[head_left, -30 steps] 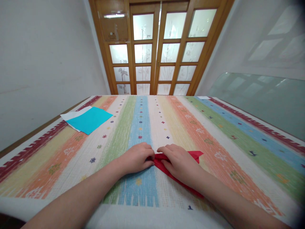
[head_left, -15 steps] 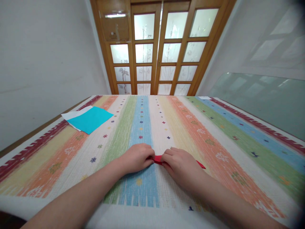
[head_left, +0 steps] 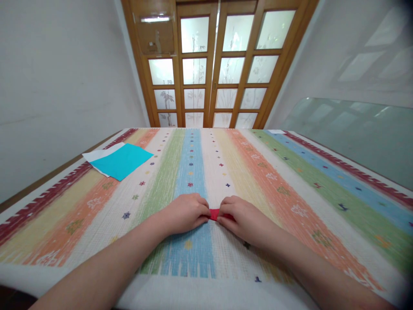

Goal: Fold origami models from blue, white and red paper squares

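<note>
The worktop (head_left: 290, 181) fills most of the view, and its near edge and both near corners run out of the picture, so its full outline cannot be seen. A woven striped cloth (head_left: 190, 159) covers it, coarse in texture, with long bands of blue, green, orange, yellow and white running from the near edge to the far edge, small star and cross motifs along them, and a dark red toothed border down each side. Beyond the far edge stand wooden doors (head_left: 213, 64) with frosted glass panes bearing a faint plant pattern; their tops are cut off.

Near the left edge, well apart from the hands, lies a flat turquoise paper sheet (head_left: 122, 161), four-cornered, on top of a white sheet (head_left: 98, 155) that shows only as a strip along one side.

Close to the near edge, on the blue and white bands, lies the red paper (head_left: 214, 214). Only a small flat strip of it shows between the two hands; the rest is hidden under them, so its shape cannot be made out.

The left hand (head_left: 185, 213) is curled, knuckles up, fingertips pressed down onto the red paper's left end. The right hand (head_left: 243, 219) is curled likewise, its fingertips pinching and pressing the paper's right part flat against the cloth.
</note>
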The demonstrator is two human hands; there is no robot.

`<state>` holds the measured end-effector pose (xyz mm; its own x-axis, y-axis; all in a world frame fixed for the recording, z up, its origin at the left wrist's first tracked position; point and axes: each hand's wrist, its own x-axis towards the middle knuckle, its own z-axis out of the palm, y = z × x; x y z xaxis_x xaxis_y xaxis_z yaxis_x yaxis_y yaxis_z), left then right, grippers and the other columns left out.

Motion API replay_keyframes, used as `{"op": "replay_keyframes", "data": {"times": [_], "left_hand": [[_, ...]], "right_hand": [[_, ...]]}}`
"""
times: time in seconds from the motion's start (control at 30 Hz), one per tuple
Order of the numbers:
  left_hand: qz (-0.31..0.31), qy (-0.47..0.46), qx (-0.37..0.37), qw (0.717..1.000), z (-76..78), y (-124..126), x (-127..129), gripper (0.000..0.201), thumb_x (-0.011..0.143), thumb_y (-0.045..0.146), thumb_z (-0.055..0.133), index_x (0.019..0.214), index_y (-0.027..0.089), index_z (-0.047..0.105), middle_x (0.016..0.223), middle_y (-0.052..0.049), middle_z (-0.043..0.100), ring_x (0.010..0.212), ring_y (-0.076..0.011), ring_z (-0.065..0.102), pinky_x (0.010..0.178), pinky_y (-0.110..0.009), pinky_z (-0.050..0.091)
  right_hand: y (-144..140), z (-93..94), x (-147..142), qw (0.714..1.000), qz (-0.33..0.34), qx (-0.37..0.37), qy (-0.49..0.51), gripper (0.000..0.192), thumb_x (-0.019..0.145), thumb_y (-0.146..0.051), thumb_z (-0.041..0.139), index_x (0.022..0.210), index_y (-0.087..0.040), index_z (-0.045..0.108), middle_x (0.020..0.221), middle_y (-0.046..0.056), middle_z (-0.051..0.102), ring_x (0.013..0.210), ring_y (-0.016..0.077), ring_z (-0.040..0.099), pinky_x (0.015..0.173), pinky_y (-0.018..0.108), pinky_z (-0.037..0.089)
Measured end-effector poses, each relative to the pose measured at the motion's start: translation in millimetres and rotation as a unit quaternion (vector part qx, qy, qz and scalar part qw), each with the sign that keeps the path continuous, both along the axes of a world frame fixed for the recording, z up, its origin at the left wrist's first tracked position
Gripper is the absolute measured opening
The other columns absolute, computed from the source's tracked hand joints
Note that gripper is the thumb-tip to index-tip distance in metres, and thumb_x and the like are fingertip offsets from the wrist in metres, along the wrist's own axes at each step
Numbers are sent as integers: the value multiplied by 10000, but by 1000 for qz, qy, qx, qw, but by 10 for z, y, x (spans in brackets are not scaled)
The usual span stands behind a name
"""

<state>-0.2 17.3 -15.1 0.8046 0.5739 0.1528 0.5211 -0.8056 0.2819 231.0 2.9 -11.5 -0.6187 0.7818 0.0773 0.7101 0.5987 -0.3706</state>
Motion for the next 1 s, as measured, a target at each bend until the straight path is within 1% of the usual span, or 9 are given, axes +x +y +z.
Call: {"op": "replay_keyframes", "data": {"times": [0.1, 0.2, 0.4, 0.57, 0.67, 0.8, 0.9, 1.0], "left_hand": [[-22, 8, 13, 1000, 9, -43, 35, 192, 964, 206, 560, 1027, 210, 741, 999, -50, 749, 939, -212, 672, 860, -336, 488], [-29, 20, 27, 999, 26, -79, 59, 196, 963, 211, 552, 998, 199, 744, 988, -56, 757, 921, -225, 675, 860, -355, 490], [14, 47, 25, 998, 98, -85, 34, 186, 928, 200, 577, 880, 184, 757, 875, -67, 750, 832, -221, 686, 781, -343, 492], [24, 72, 32, 997, 152, -56, -29, 184, 912, 203, 602, 803, 186, 749, 831, -68, 733, 838, -227, 683, 759, -333, 481], [44, 99, 30, 994, 198, -43, -60, 188, 901, 189, 607, 774, 182, 744, 801, -71, 722, 818, -229, 675, 735, -327, 477], [60, 131, 22, 989, 246, -6, -119, 184, 881, 191, 623, 739, 188, 739, 773, -69, 716, 750, -214, 660, 692, -313, 465], [56, 119, 17, 991, 242, 35, -181, 155, 861, 232, 656, 735, 202, 741, 771, -61, 723, 724, -212, 658, 664, -316, 455], [51, 102, 8, 993, 234, 60, -224, 137, 848, 244, 676, 737, 208, 748, 760, -55, 728, 722, -210, 664, 664, -315, 452]], "right_hand": [[30, -37, 7, 1000, -3, -10, 15, 170, 944, -250, 619, 846, -191, 746, 888, 65, 677, 821, 177, 602, 732, 276, 412], [25, -34, -10, 1000, -8, -16, 18, 133, 926, -217, 633, 871, -203, 754, 908, 61, 682, 841, 179, 605, 757, 280, 415], [2, 18, -7, 999, -28, -39, 5, 123, 898, -205, 626, 837, -196, 732, 888, 57, 674, 791, 168, 593, 692, 263, 395], [42, 99, 60, 993, -46, -109, -19, 98, 842, -170, 607, 811, -205, 694, 815, 27, 694, 700, 152, 579, 597, 257, 342], [61, 160, 91, 989, -46, -140, -31, 93, 843, -200, 605, 829, -211, 696, 792, 25, 701, 683, 156, 580, 577, 260, 331], [74, 205, 126, 987, -34, -153, -27, 93, 836, -184, 595, 825, -217, 681, 772, 14, 692, 672, 152, 576, 570, 257, 330], [92, 229, 174, 985, -21, -166, -39, 106, 815, -162, 579, 788, -219, 664, 731, 2, 665, 650, 148, 564, 553, 258, 315], [128, 245, 252, 978, -21, -199, -62, 103, 789, -160, 572, 776, -214, 659, 705, 2, 642, 603, 139, 544, 517, 258, 286]]}}
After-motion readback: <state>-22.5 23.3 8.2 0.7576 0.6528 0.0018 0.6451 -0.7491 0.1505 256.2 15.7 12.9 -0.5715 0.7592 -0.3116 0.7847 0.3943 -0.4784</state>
